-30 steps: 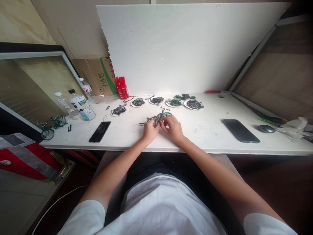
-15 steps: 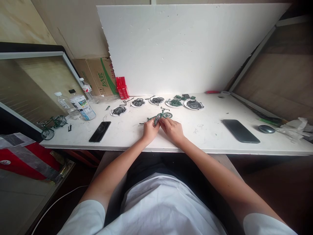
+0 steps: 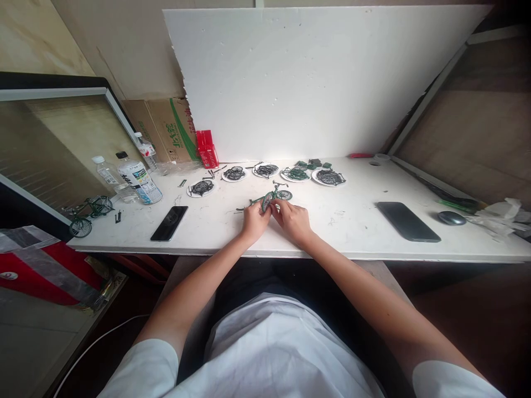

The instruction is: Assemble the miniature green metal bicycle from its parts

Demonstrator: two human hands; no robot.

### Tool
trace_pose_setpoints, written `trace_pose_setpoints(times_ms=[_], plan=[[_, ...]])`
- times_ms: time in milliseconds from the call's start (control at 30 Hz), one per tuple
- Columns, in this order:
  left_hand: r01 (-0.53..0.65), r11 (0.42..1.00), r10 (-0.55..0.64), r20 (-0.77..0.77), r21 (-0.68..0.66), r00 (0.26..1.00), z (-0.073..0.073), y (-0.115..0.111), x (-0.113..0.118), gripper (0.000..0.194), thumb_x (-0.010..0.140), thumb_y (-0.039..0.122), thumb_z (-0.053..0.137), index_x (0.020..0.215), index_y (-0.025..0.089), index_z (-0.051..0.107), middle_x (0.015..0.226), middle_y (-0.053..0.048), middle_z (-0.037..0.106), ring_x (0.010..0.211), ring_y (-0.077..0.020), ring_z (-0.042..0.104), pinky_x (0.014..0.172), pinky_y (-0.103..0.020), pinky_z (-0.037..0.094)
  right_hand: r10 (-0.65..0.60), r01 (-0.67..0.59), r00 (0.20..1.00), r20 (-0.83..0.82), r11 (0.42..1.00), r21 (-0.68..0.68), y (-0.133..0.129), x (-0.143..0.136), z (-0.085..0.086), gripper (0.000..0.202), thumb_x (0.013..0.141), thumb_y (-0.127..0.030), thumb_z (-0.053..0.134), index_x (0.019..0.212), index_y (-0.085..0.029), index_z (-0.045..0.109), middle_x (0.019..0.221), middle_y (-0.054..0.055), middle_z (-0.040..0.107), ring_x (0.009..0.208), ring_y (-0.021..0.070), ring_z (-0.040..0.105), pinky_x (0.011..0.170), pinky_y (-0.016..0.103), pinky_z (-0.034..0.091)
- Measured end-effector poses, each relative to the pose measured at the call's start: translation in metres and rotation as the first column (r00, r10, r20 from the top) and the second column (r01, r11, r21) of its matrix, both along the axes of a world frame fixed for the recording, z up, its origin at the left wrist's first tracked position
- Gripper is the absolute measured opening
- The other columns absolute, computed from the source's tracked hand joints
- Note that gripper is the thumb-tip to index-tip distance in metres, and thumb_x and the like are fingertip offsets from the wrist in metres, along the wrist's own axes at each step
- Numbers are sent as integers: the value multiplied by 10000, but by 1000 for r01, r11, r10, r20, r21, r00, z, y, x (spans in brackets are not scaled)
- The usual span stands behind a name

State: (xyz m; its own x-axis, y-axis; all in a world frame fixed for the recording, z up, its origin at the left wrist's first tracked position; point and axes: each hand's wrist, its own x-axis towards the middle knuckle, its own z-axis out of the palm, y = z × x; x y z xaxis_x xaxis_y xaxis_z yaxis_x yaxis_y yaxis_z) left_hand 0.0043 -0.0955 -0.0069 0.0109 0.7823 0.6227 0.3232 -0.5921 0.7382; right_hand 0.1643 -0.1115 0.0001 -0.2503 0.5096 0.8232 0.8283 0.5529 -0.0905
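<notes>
Near the middle of the white table's front, a small green model bicycle (image 3: 284,194) is held between both hands. My left hand (image 3: 254,222) is closed on its near wheel side, with part of the green frame sticking out beyond the fingers to the left. My right hand (image 3: 292,220) pinches at the near wheel from the right; its fingertips nearly meet those of the left, and whether they hold a small part is too small to tell. Behind the bicycle stand white plates of black parts (image 3: 266,169) and a plate of green parts (image 3: 296,174).
On the white table (image 3: 344,240) lie a phone (image 3: 170,223), a black slab (image 3: 408,222) and a mouse (image 3: 452,218). Bottles (image 3: 143,181) and green model bicycles (image 3: 99,206) stand left. A red box (image 3: 207,149) is behind, before a white board (image 3: 315,83).
</notes>
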Motion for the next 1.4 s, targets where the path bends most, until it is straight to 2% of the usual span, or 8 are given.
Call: trace_pose_setpoints(times_ms=[333,567,733,833,1000,1133,1200,1400], plan=[[-40,998,41,-30,47,999,6,-5,-1,136,919,233,689,793,183,694,617,28,583,576,-115,494,598,-237,411,36,-36,999,-10,999,15,-3,3,8,250,1126,-321,538,1071,-212,756,764,39,764,570,160,632,563,307,368],[-112,963,158,-176,246,972,25,-14,-6,75,930,214,684,993,199,723,827,-42,731,753,-188,670,744,-286,523,83,-95,991,106,989,111,-11,14,35,237,1125,-292,544,1122,-219,770,732,26,720,585,146,590,584,296,395],[-118,933,224,-293,339,930,39,-20,-7,82,966,241,656,1031,193,668,851,-37,704,724,-179,663,707,-289,519,133,-156,982,133,970,187,-20,20,56,184,1116,-272,591,1178,-206,751,761,21,717,652,145,627,609,284,407],[-85,930,215,-341,357,915,47,-24,-8,96,984,223,641,1072,191,666,843,-28,681,702,-171,643,693,-286,508,150,-174,980,130,966,192,-23,21,64,174,1119,-259,584,1160,-197,742,788,29,731,691,150,654,625,284,419],[4,958,95,-330,287,939,58,-31,-8,366,1037,254,625,1395,188,587,1069,-61,725,734,-144,641,779,-284,546,144,-157,987,76,965,208,-24,20,68,149,1115,-243,580,1135,-193,719,784,22,730,669,140,648,609,285,412],[46,969,42,-347,241,937,64,-36,-7,194,1091,299,546,1188,174,659,1011,-70,681,808,-161,652,787,-291,538,111,-118,993,50,973,196,-20,22,66,156,1117,-252,568,1118,-197,715,772,17,726,648,135,639,590,286,400],[38,973,48,-364,226,930,67,-39,-7,207,1106,322,522,1054,182,664,957,-61,655,802,-162,636,765,-294,518,108,-115,993,47,973,199,-17,24,64,155,1114,-248,570,1119,-195,716,766,16,727,637,133,635,582,286,395],[10,978,74,-385,210,920,71,-42,-7,256,1104,328,524,922,193,644,887,-42,639,754,-153,592,720,-298,451,101,-116,991,85,975,190,-12,27,61,163,1107,-231,570,1120,-192,728,739,15,721,620,138,630,585,291,401]])
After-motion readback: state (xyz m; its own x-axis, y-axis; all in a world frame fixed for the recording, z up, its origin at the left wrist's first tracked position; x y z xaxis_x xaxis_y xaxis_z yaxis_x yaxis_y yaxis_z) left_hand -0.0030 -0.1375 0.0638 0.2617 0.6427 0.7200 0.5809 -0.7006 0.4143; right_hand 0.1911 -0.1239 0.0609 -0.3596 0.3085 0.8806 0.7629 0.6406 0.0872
